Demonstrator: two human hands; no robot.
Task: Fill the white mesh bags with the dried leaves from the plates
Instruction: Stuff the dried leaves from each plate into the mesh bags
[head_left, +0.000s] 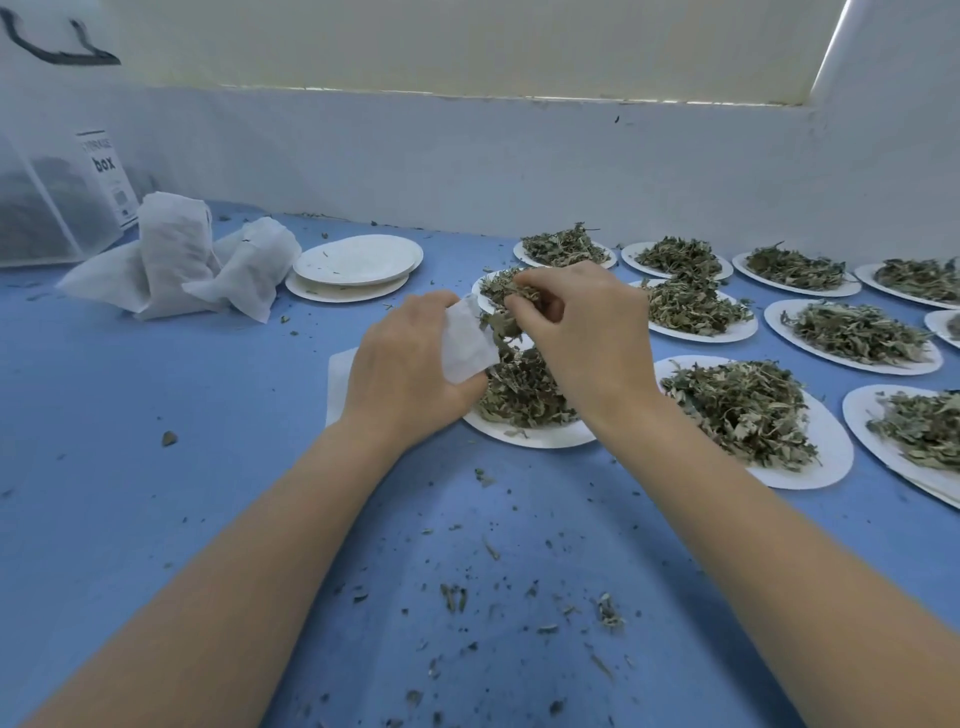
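My left hand (410, 358) grips a small white mesh bag (467, 340) above a white plate (535, 434) heaped with dried leaves (524, 395). My right hand (587, 327) pinches a clump of dried leaves (506, 312) right at the bag's mouth. Several more plates of dried leaves (737, 410) lie to the right and behind. Three filled white mesh bags (182, 260) lie together at the back left.
A stack of empty white plates (358, 262) sits at the back centre. A flat white sheet (340, 379) lies under my left hand. A translucent storage box (47, 208) stands at the far left against the wall. Leaf crumbs (457, 597) litter the blue table.
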